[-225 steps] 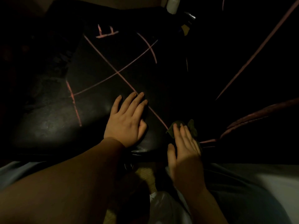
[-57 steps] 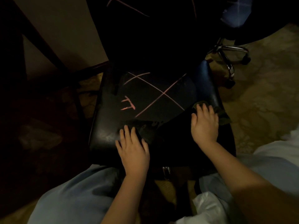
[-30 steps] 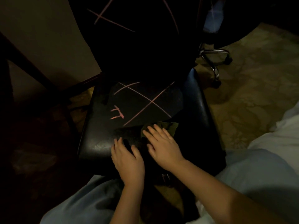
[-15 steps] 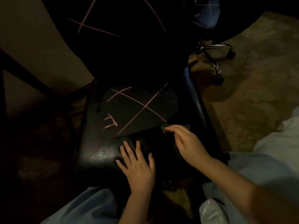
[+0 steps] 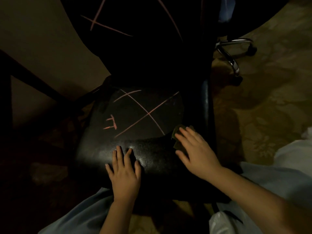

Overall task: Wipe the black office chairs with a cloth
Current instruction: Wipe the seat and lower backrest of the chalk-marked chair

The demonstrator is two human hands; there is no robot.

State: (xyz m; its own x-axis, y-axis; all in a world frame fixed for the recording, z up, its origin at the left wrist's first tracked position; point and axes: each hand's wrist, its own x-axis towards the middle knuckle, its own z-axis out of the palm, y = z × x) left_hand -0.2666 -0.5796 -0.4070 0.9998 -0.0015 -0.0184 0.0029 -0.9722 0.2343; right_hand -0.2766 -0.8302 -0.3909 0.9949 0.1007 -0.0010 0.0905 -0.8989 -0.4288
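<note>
One seat (image 5: 152, 154), one cloth (image 5: 177, 132) pressed under flat right hand (image 5: 194, 152), left hand (image 5: 124, 173) flat on seat, second chair (image 5: 236, 41) behind.

**A:** so where's room opening up on that seat (image 5: 138, 119)?

**B:** middle and back-left are lying open right now. Backrest (image 5: 143, 48) is walling off the far side. Left hand (image 5: 124, 173) is sitting flat on the front edge, and right hand (image 5: 195, 152) is pressing the cloth (image 5: 177, 132) over by the right edge. Another chair's chrome base (image 5: 233, 53) is crowding the carpet (image 5: 261, 107) just right of it.
</note>
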